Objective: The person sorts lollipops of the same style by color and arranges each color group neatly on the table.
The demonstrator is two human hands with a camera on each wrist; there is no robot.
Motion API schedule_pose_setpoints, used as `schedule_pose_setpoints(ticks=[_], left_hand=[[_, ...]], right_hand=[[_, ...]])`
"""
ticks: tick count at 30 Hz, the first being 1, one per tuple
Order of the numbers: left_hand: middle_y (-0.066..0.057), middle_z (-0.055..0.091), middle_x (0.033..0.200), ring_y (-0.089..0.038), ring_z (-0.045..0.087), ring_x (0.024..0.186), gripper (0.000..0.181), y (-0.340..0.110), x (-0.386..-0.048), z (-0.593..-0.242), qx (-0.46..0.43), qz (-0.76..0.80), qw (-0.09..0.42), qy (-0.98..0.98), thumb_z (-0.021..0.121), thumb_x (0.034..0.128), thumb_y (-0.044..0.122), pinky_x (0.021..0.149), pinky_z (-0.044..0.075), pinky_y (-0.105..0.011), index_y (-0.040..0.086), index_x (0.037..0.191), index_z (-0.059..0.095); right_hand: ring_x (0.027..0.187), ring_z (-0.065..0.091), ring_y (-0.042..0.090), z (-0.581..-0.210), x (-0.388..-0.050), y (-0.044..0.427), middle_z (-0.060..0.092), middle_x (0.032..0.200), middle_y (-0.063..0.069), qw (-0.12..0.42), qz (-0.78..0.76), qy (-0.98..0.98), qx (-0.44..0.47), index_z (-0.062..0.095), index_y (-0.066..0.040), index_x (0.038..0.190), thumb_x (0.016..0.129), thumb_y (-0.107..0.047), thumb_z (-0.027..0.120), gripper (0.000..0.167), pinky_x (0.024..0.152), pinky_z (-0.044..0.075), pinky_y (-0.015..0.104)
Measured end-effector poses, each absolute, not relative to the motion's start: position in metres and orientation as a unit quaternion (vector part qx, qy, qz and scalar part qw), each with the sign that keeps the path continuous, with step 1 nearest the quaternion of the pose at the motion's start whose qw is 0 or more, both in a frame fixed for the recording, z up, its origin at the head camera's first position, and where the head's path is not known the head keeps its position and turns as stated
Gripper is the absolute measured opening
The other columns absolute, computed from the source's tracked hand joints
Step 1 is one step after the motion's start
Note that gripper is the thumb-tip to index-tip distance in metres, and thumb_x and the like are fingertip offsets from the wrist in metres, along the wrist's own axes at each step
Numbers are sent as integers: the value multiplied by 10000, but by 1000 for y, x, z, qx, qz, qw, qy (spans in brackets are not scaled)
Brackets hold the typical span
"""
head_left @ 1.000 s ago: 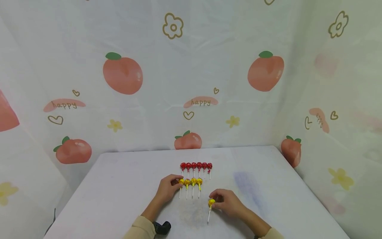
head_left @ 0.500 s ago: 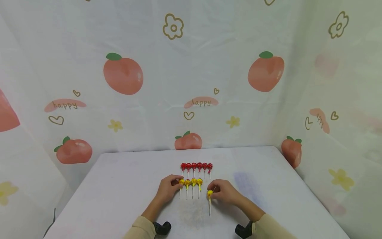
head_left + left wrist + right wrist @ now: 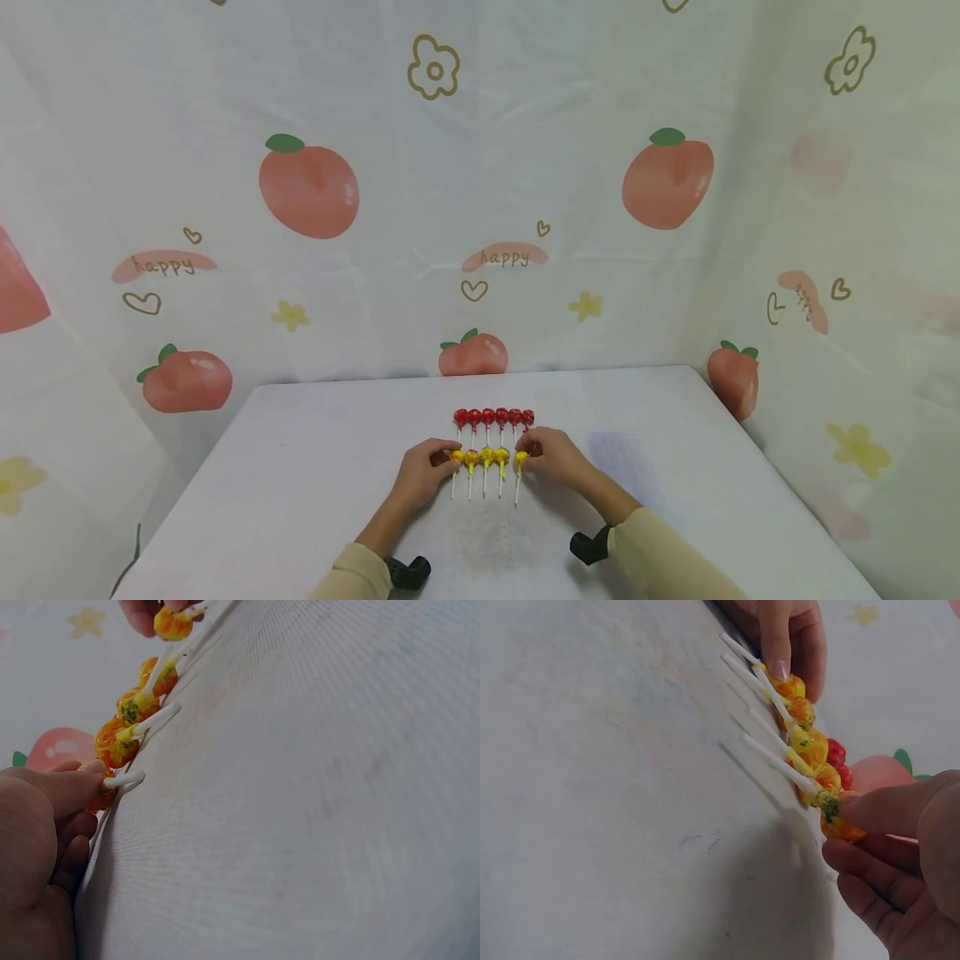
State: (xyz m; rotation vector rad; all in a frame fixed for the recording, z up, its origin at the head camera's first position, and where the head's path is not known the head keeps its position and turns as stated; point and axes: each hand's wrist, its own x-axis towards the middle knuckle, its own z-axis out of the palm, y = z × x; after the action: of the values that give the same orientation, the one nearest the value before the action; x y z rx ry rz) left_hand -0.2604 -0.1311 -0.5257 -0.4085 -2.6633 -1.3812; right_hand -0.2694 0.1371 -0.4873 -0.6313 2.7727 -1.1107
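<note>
My left hand (image 3: 420, 473) pinches the head of the leftmost yellow lollipop (image 3: 103, 796) between thumb and finger, at the left end of a yellow row. Another yellow lollipop (image 3: 521, 459) is held by its head in my right hand (image 3: 553, 457), just right of that row. In the right wrist view its wrapped head (image 3: 838, 823) sits between thumb and fingers, stick angled out over the table. Between the hands lie more yellow lollipops (image 3: 487, 457), side by side with sticks toward me. Behind them runs a row of red lollipops (image 3: 488, 416), its right end partly covered by my right hand.
The white table (image 3: 337, 450) has faint stains and a bluish smudge on the right. A printed curtain (image 3: 480, 167) with peaches and flowers hangs behind and at the sides. Black devices (image 3: 408, 573) sit at both wrists.
My right hand has carried its yellow lollipop away from me and slightly left, up to the right end of the yellow row. The left hand has stayed in place.
</note>
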Motion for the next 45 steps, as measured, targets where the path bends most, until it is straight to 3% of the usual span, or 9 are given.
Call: schedule_pose_setpoints(ticks=[10, 23, 45], left_hand=[[27, 621, 923, -151, 527, 794, 237, -130, -261, -527, -139, -462, 53, -875, 727, 879, 129, 678, 469, -261, 111, 1114, 720], [29, 618, 912, -148, 523, 785, 233, -131, -262, -529, -139, -458, 57, -876, 731, 877, 137, 670, 464, -262, 119, 1109, 723], [32, 621, 908, -142, 528, 784, 234, -132, -264, -530, -137, -459, 61, -876, 732, 874, 129, 668, 465, -256, 118, 1107, 722]], right_hand=[[752, 531, 148, -487, -281, 131, 598, 833, -24, 39, -333, 919, -207, 684, -79, 948, 812, -18, 752, 164, 694, 492, 308], [737, 531, 146, -487, -282, 127, 599, 822, -23, 43, -322, 923, -206, 696, -81, 919, 820, 4, 733, 135, 668, 491, 288], [792, 561, 165, -492, -280, 126, 620, 883, -17, 61, -364, 915, -163, 698, -75, 997, 829, -27, 744, 181, 716, 537, 294]])
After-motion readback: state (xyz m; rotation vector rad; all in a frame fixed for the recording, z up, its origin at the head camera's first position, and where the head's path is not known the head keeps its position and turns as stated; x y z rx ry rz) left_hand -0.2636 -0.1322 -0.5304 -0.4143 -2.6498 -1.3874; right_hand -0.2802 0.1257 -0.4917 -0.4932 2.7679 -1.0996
